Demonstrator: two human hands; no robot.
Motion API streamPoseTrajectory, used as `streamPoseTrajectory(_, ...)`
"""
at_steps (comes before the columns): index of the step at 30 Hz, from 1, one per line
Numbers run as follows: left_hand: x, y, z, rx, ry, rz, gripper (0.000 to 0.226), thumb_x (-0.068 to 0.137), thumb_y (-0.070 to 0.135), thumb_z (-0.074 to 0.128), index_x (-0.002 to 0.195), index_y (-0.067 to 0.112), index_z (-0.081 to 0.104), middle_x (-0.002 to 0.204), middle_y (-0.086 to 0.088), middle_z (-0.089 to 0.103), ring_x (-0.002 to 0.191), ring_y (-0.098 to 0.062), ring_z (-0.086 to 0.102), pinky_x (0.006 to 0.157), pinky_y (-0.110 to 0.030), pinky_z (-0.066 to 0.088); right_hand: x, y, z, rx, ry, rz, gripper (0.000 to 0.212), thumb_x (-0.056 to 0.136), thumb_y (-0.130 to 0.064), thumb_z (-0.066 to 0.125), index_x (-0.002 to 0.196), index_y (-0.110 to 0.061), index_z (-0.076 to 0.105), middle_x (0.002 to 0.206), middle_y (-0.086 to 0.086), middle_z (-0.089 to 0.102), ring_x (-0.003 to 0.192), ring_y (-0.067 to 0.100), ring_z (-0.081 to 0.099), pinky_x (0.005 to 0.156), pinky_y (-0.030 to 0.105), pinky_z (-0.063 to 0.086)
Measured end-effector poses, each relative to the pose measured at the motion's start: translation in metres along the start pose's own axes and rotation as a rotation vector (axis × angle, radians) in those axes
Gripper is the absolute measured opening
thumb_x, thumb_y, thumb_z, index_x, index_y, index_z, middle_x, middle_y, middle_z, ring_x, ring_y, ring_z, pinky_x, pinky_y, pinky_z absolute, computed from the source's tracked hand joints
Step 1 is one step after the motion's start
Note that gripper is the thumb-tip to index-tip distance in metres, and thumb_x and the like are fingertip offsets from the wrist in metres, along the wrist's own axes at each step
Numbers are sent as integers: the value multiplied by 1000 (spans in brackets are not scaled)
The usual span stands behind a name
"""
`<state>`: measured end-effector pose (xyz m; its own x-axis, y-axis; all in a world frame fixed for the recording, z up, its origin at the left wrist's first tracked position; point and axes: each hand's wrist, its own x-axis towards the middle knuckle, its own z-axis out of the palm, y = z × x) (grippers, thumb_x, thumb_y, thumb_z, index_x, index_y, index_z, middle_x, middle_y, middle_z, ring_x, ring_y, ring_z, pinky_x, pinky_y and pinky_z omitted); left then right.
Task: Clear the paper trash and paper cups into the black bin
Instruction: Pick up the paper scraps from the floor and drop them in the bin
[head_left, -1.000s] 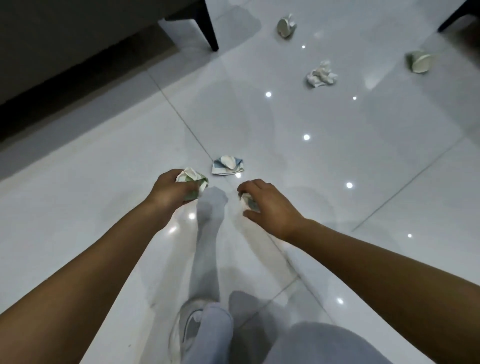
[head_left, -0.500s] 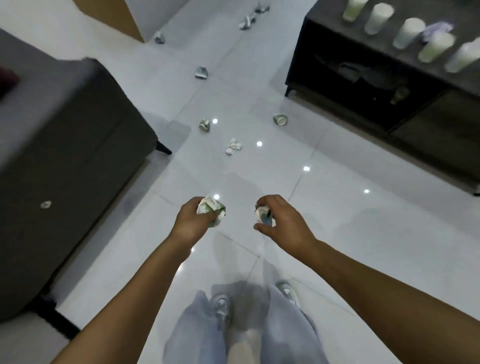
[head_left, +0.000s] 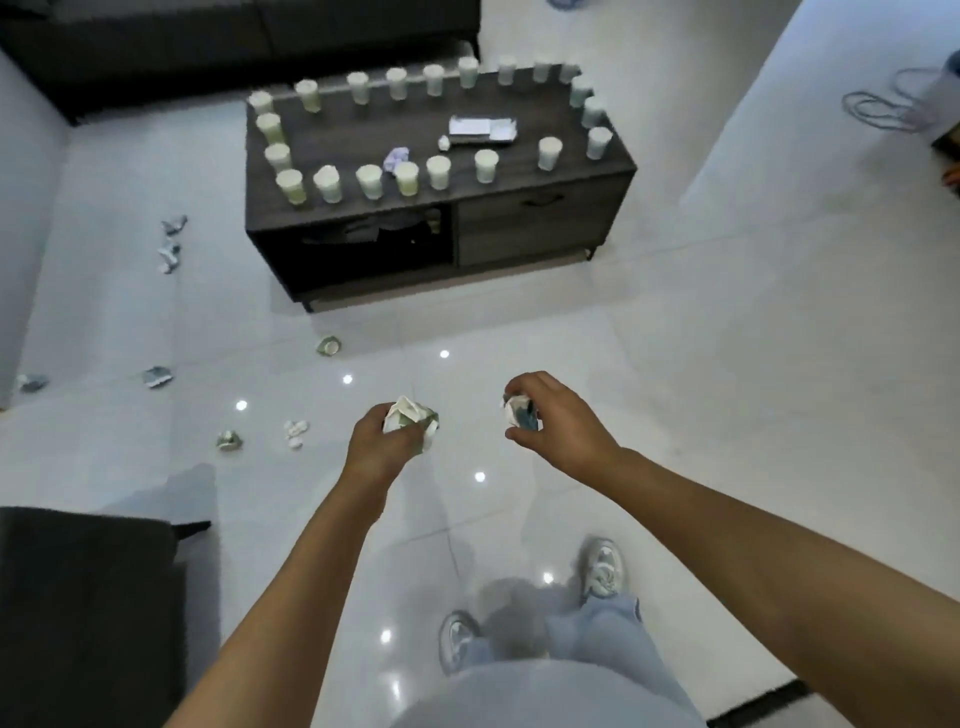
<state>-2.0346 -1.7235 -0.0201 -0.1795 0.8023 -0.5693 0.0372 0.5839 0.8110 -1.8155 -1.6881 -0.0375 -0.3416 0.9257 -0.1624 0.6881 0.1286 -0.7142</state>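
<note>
White crumpled paper fills both grips: your left hand (head_left: 376, 447) is curled round a green-and-white wad (head_left: 411, 419), your right hand (head_left: 558, 423) pinches a smaller blue-and-white scrap (head_left: 519, 411) between thumb and fingers. Both loads ride level over the tiled floor (head_left: 727, 364), side by side, neither hand clearly ahead. Here's the catch: the black bin isn't anywhere in view, so which way the drop lies from your grips can't be told. You'll likely have to turn and find it first. More trash waits: a crushed cup (head_left: 329, 345) at eleven o'clock from your left hand, near the dark low surface (head_left: 545, 218), and scraps (head_left: 229, 440) at nine o'clock. That side favours the left hand once it's emptied. Rows of paper cups (head_left: 369, 182) line the surface at twelve o'clock, well apart from both hands.
</note>
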Motion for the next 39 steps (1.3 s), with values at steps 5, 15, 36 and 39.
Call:
streamPoseTrajectory(5, -2, 44, 111, 110, -194, 66, 28, 83, 7, 68, 111, 6, 63, 115, -15, 66, 109, -28, 62, 101, -43, 48, -53, 65, -96, 8, 207, 154, 38, 78, -17, 73, 111, -20, 54, 111, -7, 53, 85, 12, 51, 76, 25, 44)
streamPoseTrajectory(15, -16, 94, 426, 252, -509, 123, 17, 82, 7, 69, 88, 22, 63, 90, 0, 66, 85, -16, 63, 78, -26, 53, -184, 254, -284, -1, 482, 416, 38, 78, -20, 74, 109, -25, 53, 108, -11, 52, 86, 13, 54, 76, 25, 47)
streamPoseTrajectory(36, 36, 207, 940, 585, -1003, 251, 12, 86, 4, 61, 95, 8, 67, 93, -6, 69, 85, -18, 64, 79, -28, 54, -245, 564, -574, 134, 944, 812, 41, 77, -22, 77, 110, -23, 54, 108, -7, 53, 85, 10, 54, 76, 22, 48)
streamPoseTrajectory(39, 49, 232, 1007, 649, -1038, 278, 19, 86, 7, 62, 105, 8, 65, 101, -9, 68, 93, -21, 64, 88, -34, 53, -245, 597, -613, 146, 1007, 880, 42, 77, -22, 77, 112, -22, 54, 107, -8, 51, 87, 10, 54, 75, 20, 45)
